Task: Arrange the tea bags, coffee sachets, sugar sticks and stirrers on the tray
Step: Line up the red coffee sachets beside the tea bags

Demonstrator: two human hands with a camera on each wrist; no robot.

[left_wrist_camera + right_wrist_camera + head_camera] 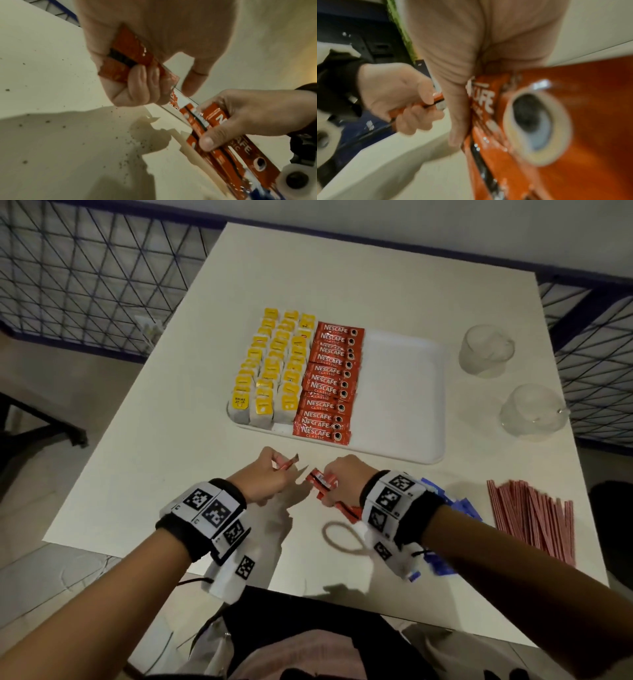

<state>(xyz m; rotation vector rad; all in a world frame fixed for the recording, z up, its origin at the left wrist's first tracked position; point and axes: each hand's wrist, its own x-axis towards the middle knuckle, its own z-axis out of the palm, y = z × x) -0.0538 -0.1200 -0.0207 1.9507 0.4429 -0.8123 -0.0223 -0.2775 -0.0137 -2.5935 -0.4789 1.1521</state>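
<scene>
Both hands busy with coffee sachets

Overhead, the left hand [265,474] pinches a single coffee sachet [288,463] and the right hand [344,474] grips a bundle of sachets [322,482], both just in front of the tray [404,392]. Only the left wrist view shows dark specks [133,142] scattered on the table [154,440]. Tea bags [270,364] and laid sachets [329,378] fill the tray's left half. Stirrers [534,515], blue sugar sticks [462,505], two glasses [486,350] and a rubber band [342,537] lie around.

One tray [404,392], two upturned cups [486,350], one rubber band [342,537].
</scene>
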